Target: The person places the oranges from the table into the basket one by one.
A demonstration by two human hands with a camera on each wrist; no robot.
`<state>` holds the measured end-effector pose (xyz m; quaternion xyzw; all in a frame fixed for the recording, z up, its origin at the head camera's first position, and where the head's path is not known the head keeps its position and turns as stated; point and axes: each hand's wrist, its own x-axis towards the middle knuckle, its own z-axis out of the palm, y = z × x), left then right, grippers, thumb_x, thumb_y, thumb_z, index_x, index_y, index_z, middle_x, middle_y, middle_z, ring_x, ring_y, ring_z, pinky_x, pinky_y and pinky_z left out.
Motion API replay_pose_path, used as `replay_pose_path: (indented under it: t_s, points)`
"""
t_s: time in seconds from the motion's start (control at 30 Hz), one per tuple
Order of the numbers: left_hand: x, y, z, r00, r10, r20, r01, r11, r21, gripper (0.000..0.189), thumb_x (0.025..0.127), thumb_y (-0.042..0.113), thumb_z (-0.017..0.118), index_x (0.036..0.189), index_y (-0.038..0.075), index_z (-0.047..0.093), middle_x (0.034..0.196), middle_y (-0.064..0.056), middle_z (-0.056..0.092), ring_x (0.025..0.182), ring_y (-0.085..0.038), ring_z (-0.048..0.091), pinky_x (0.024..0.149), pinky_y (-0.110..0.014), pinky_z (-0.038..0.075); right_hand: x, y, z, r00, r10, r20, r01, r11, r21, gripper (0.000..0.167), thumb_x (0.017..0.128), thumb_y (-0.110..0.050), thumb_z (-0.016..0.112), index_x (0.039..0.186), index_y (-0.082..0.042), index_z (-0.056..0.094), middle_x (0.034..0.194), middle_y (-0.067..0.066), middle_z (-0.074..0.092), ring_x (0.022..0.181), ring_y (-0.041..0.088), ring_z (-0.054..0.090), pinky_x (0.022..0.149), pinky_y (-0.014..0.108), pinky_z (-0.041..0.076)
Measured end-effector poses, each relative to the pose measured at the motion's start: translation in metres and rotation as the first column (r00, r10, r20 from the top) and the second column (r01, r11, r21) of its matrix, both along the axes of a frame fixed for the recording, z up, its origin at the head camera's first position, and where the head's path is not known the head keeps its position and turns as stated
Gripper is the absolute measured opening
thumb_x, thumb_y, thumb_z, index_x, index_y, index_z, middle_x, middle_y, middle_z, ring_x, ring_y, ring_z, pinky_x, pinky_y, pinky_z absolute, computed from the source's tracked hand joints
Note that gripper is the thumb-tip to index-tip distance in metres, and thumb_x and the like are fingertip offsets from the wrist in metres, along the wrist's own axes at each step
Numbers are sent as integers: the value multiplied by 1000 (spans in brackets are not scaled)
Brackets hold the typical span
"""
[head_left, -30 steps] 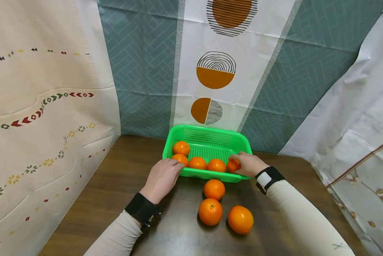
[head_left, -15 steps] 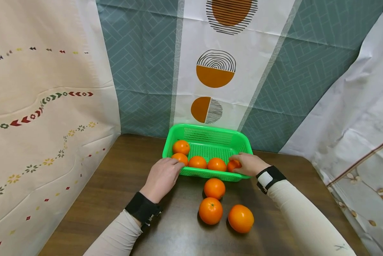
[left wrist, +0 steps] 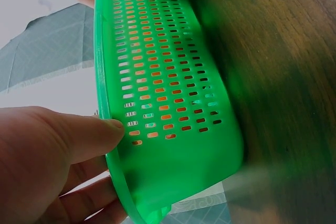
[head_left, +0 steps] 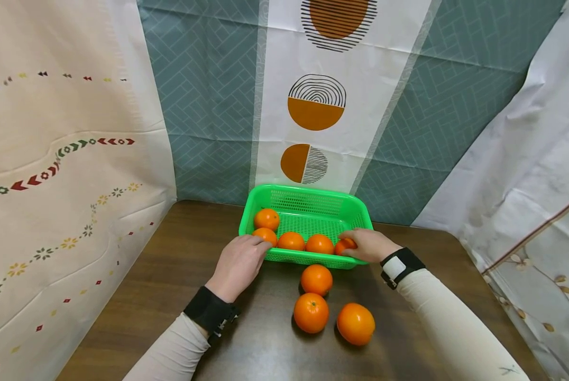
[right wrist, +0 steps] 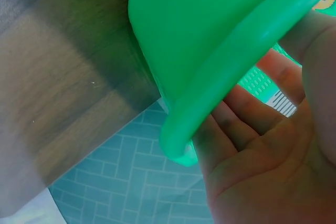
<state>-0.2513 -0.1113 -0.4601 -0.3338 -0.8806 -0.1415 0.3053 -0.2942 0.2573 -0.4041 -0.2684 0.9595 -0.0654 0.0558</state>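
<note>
A green plastic basket [head_left: 308,259] stands at the back of the table with several oranges inside. My left hand [head_left: 239,264] grips its near left rim; in the left wrist view the thumb [left wrist: 100,129] lies on the outside and the other fingers go behind the rim. Just beyond those fingertips is an orange [head_left: 265,236]. Reaching over the near right corner, my right hand [head_left: 367,245] holds the rightmost orange [head_left: 343,245], thumb in front and fingers behind. In the right wrist view that hand's palm [right wrist: 262,166] faces the basket and the rim hides part of the thumb.
Three oranges lie on the wooden table [head_left: 141,296] in front of the basket: one near it [head_left: 316,280], another closer [head_left: 311,313], and a third to the right [head_left: 356,324]. Patterned cloth hangs behind the table [head_left: 208,159] and at both sides.
Both hands keep their places at the basket, and the oranges stay where they were. Only the head view shifts slightly.
</note>
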Motion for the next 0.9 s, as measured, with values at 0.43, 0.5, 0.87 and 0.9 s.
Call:
replay_pose_path:
  t_s: [0.43, 0.5, 0.87, 0.9]
  points:
    - [0, 1, -1, 1000, -5, 10, 5, 1000, 16, 14, 95, 7, 88, 106, 11, 80, 100, -2, 76, 90, -27, 70, 83, -40, 60, 16, 6, -2, 993, -24, -116, 18, 998, -55, 43, 105, -24, 79, 142, -4, 72, 134, 18, 71, 120, 36, 69, 100, 55, 60]
    - [0, 1, -1, 1000, -5, 13, 5, 1000, 17, 13, 96, 7, 87, 106, 10, 81, 100, -2, 76, 91, -27, 71, 83, -40, 60, 20, 6, -2, 988, -32, -149, 24, 998, -57, 44, 105, -25, 79, 143, -5, 71, 136, 18, 71, 124, 37, 68, 102, 56, 59]
    - [-1, 2, 0, 1000, 7, 18, -7, 1000, -12, 14, 95, 8, 88, 105, 12, 80, 98, -2, 76, 89, -26, 70, 84, -40, 60, 51, 10, -3, 957, -44, -285, 9, 993, -122, 63, 104, -33, 80, 157, -6, 60, 157, 22, 58, 146, 42, 54, 110, 59, 54]
    - [-1, 2, 0, 1000, 8, 19, -7, 1000, -13, 13, 95, 7, 88, 105, 12, 80, 98, -1, 75, 89, -26, 70, 84, -40, 60, 54, 11, -4, 954, -40, -296, 2, 992, -126, 66, 103, -34, 81, 159, -6, 59, 158, 22, 57, 147, 42, 53, 111, 59, 54]
